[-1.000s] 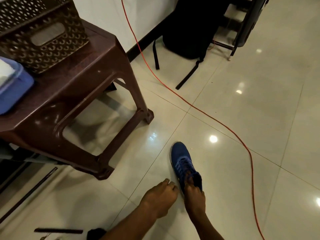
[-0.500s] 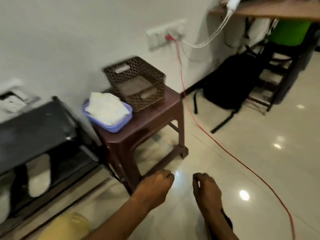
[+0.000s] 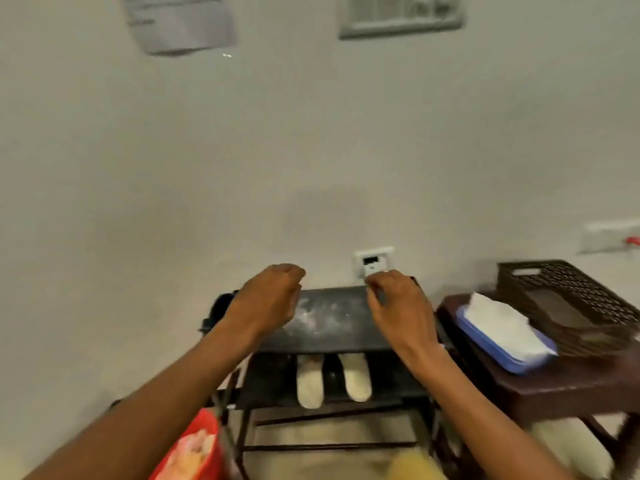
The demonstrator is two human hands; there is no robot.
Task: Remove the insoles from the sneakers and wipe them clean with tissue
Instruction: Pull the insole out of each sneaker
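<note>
Both bare hands are hanging in the air in front of a dark shoe rack (image 3: 325, 320) against the wall. The left hand (image 3: 268, 299) is sitting at about ten o'clock from the rack's dusty top shelf, its fingers (image 3: 294, 273) curling loosely inward and gripping nothing. The right hand (image 3: 398, 306) is hovering at about two o'clock, fingers bent and close together, also empty as far as the blur allows. Two pale insoles (image 3: 332, 379) are lying side by side on the rack's lower shelf, at six o'clock below the hands. At three o'clock a brown stool (image 3: 554, 386) is carrying a blue tub (image 3: 509, 355) of white tissue (image 3: 502, 323) and a brown basket (image 3: 571, 292). A red bucket (image 3: 194, 448) is sitting at seven o'clock.
</note>
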